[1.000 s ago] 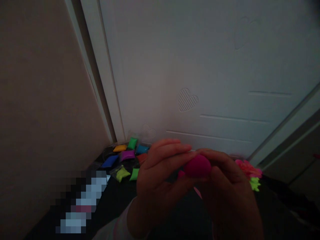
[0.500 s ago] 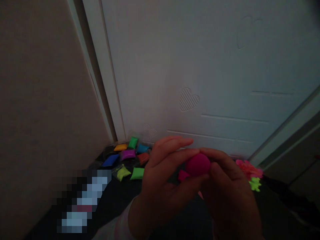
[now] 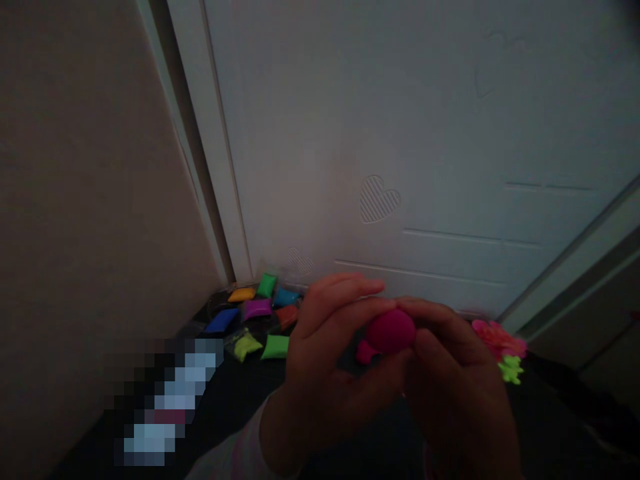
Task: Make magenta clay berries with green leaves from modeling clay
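Observation:
A rounded, smooth lump of pink modelling clay is held between both hands above the dark surface. My left hand grips it from the left, its thumb below and a finger along the top, with the upper fingers stretched out past it. My right hand pinches the lump from the right with thumb and forefinger; its other fingers are mostly hidden. Just under the lump's lower left shows a smaller pink piece; whether it touches the lump I cannot tell.
Several small packets of coloured clay lie at the left, among them a purple packet and a blue packet. Pink petal-like pieces and a yellow-green piece lie at the right. A white door stands behind.
The pink lump has shifted slightly left between my fingers, and my right hand has moved a little left with it. My left hand keeps nearly the same pose.

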Available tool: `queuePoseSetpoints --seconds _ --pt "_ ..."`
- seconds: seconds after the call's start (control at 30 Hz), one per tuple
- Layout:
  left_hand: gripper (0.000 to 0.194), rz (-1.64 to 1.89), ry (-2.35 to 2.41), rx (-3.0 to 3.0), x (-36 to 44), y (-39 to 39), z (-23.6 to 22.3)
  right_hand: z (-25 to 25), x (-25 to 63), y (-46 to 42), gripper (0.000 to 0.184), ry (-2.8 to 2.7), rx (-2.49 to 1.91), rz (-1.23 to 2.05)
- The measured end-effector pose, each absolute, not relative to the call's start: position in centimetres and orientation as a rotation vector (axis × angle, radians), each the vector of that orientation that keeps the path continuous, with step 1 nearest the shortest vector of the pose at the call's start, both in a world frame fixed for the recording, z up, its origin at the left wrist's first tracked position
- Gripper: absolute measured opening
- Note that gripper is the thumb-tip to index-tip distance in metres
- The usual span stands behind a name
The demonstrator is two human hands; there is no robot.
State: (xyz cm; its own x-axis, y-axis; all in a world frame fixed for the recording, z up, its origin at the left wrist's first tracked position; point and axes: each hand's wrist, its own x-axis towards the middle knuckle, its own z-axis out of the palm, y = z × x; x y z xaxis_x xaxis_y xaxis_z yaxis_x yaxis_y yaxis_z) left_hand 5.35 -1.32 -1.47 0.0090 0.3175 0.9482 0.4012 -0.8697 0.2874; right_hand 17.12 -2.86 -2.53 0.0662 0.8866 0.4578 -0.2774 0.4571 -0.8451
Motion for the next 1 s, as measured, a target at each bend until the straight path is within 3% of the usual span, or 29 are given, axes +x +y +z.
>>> queuePoseSetpoints --seconds 0.57,0.8,1.0 --pt "0.029 -1.938 -0.796 -2.176 5.3 -1.42 -1.54 -1.69 16.68 -3.22 0.016 -1.12 -0.638 1.095" --pt "0.021 -1.875 -0.812 -2.174 4.9 -1.48 -1.49 -1.78 16.91 -3.07 0.017 -1.059 -0.655 1.099" --pt "0.029 -1.902 -0.819 -2.149 4.98 -1.23 -1.92 -1.74 17.09 -3.15 0.015 -1.069 -0.641 1.089"
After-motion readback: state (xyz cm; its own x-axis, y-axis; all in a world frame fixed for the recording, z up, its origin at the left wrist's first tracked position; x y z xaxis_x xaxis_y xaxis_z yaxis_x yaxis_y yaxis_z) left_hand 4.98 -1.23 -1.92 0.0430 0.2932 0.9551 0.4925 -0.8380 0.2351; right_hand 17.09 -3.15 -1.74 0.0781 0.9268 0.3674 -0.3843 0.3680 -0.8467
